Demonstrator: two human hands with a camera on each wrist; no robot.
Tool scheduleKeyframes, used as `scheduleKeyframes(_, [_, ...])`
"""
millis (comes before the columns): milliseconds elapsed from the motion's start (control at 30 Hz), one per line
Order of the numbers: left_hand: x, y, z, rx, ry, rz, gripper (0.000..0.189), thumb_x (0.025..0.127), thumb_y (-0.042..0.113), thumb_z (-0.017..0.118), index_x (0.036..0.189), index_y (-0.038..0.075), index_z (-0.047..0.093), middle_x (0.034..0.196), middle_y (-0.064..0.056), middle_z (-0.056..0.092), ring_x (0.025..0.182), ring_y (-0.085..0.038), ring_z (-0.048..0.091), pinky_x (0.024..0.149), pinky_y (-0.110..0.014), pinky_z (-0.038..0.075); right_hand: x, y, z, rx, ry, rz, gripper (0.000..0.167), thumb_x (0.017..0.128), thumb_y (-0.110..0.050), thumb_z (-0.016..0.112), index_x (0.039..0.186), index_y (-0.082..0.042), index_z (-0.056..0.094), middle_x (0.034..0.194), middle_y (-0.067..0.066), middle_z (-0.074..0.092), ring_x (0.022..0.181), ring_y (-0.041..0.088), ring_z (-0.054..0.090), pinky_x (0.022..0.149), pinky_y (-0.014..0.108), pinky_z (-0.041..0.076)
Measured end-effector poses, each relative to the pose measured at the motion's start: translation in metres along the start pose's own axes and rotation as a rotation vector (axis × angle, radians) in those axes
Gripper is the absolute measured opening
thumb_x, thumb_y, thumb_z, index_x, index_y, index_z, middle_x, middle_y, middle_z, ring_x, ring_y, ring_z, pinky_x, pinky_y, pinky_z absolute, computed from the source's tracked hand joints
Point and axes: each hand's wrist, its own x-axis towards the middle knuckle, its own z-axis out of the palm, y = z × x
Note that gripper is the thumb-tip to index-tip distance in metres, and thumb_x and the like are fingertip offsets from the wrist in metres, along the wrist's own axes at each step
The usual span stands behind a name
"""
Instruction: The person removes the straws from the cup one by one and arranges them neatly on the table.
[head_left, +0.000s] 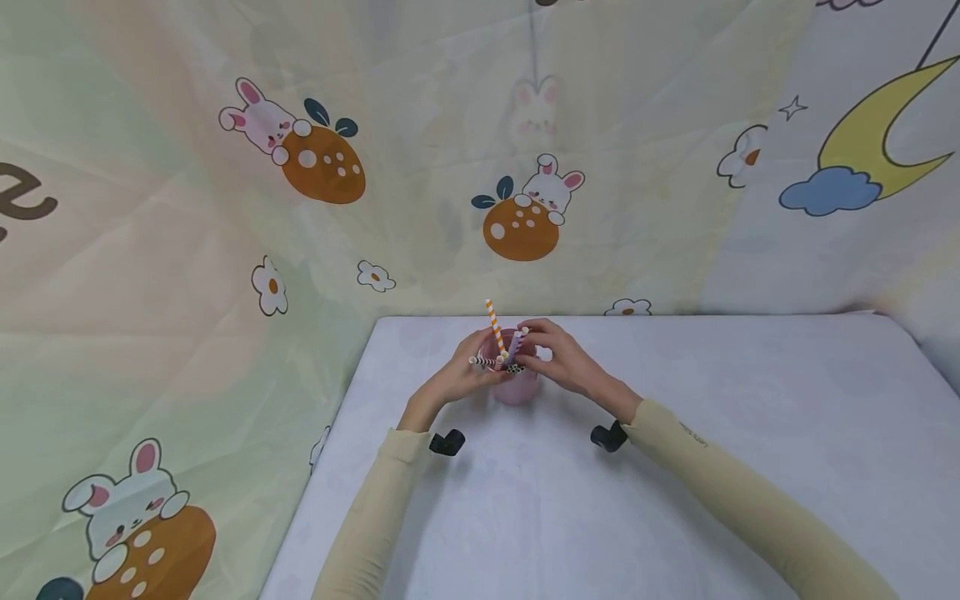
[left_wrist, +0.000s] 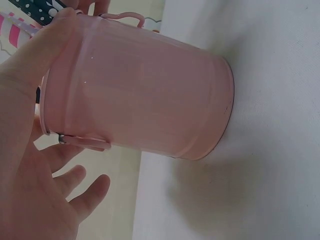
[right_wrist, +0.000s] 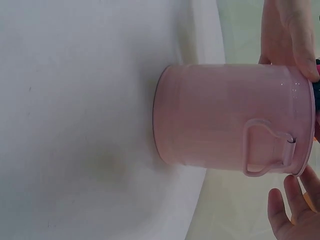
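Note:
A pink metal bucket [head_left: 517, 390] with small side handles stands upright on the table, holding several patterned paper straws. My left hand [head_left: 459, 373] grips its rim from the left; in the left wrist view the thumb lies over the rim by a dark dotted straw [left_wrist: 37, 9], other fingers spread beyond the wall. On the right side, my right hand [head_left: 566, 358] has thumb and index finger about a purple striped straw [head_left: 514, 346]. An orange striped straw [head_left: 492, 321] stands tall, and a black-and-white one [head_left: 482, 362] leans left. The straws' lower ends are hidden inside.
A white cloth covers the table [head_left: 712, 417], whose back edge lies just behind the bucket. Behind it hangs a printed fabric backdrop [head_left: 420, 167] with rabbits and flowers. Black wrist mounts [head_left: 447, 442] show beneath both forearms.

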Motion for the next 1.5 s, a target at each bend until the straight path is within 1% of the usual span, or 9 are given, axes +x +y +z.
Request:
scheduleKeyframes(233, [0.001,0.007,0.0,-0.015,0.006,0.008,0.071,0.08,0.016,0.085,0.142,0.013,0.051,0.137,-0.007,0.06,0.13,-0.025,0.052,0.113,-0.048,0.037,0.001,0.0,0.004,-0.004,0.019,0.035,0.034,0.091,-0.019,0.076,0.121,-0.006,0.072,0.139,0.012,0.054,0.133,0.031,0.048,0.111,0.054,0.043])
scheduleKeyframes(467, [0.002,-0.001,0.003,-0.064,0.025,0.045,0.073,0.077,0.012,0.086,0.142,0.007,0.052,0.136,-0.013,0.061,0.129,-0.034,0.053,0.11,-0.057,0.037,-0.001,0.002,0.006,0.011,0.048,0.023,0.032,0.091,-0.022,0.076,0.119,-0.007,0.073,0.135,0.01,0.056,0.13,0.029,0.05,0.109,0.052,0.045])
scheduleKeyframes(667, [-0.001,0.0,0.001,-0.035,0.002,-0.015,0.075,0.081,0.02,0.084,0.146,0.01,0.048,0.14,-0.007,0.058,0.132,-0.025,0.05,0.112,-0.05,0.037,-0.003,0.001,0.006,-0.005,0.098,0.003,0.028,0.09,-0.021,0.077,0.114,-0.008,0.074,0.132,0.01,0.058,0.127,0.029,0.053,0.106,0.051,0.047])
scheduleKeyframes(767, [-0.002,0.001,0.0,-0.035,-0.004,-0.044,0.077,0.081,0.023,0.084,0.147,0.014,0.046,0.143,-0.01,0.055,0.134,-0.024,0.047,0.114,-0.052,0.035,-0.003,0.0,0.005,-0.007,0.122,-0.011,0.026,0.09,-0.021,0.077,0.112,-0.008,0.074,0.13,0.009,0.059,0.125,0.028,0.055,0.103,0.051,0.049])
scheduleKeyframes(933, [-0.002,0.001,0.0,-0.05,-0.003,-0.048,0.077,0.081,0.023,0.084,0.148,0.018,0.046,0.146,-0.014,0.052,0.137,-0.025,0.046,0.115,-0.054,0.034,-0.003,-0.005,0.002,0.021,0.142,0.022,0.025,0.09,-0.022,0.077,0.11,-0.008,0.073,0.132,0.009,0.058,0.124,0.028,0.055,0.098,0.054,0.052])
scheduleKeyframes(1100, [-0.001,0.001,0.0,-0.049,-0.009,-0.075,0.081,0.08,0.021,0.085,0.149,0.013,0.043,0.148,-0.014,0.051,0.138,-0.025,0.044,0.116,-0.053,0.033,-0.003,-0.008,-0.002,0.042,0.161,0.08,0.025,0.092,-0.025,0.074,0.112,-0.009,0.071,0.135,0.009,0.057,0.125,0.028,0.055,0.097,0.051,0.054])
scheduleKeyframes(1267, [-0.001,0.002,-0.001,-0.04,-0.016,-0.096,0.082,0.081,0.02,0.084,0.15,0.012,0.042,0.149,-0.012,0.049,0.14,-0.025,0.042,0.118,-0.052,0.031,-0.004,-0.01,-0.008,0.084,0.187,0.093,0.024,0.093,-0.026,0.074,0.11,-0.009,0.071,0.132,0.007,0.058,0.124,0.026,0.055,0.098,0.052,0.054])
scheduleKeyframes(1400, [-0.001,0.003,0.0,-0.048,-0.017,-0.119,0.082,0.08,0.021,0.085,0.15,0.013,0.042,0.149,-0.009,0.049,0.141,-0.025,0.042,0.118,-0.052,0.032,-0.005,-0.011,-0.014,0.101,0.214,0.085,0.024,0.093,-0.026,0.074,0.11,-0.009,0.071,0.132,0.006,0.058,0.127,0.024,0.053,0.099,0.053,0.053])
scheduleKeyframes(1500, [-0.002,0.004,0.0,-0.062,-0.019,-0.165,0.083,0.08,0.024,0.085,0.15,0.017,0.042,0.15,-0.002,0.047,0.142,-0.022,0.04,0.119,-0.052,0.031,-0.005,-0.012,-0.019,0.115,0.239,0.08,0.024,0.092,-0.026,0.075,0.109,-0.01,0.071,0.133,0.007,0.059,0.128,0.023,0.053,0.098,0.052,0.054])
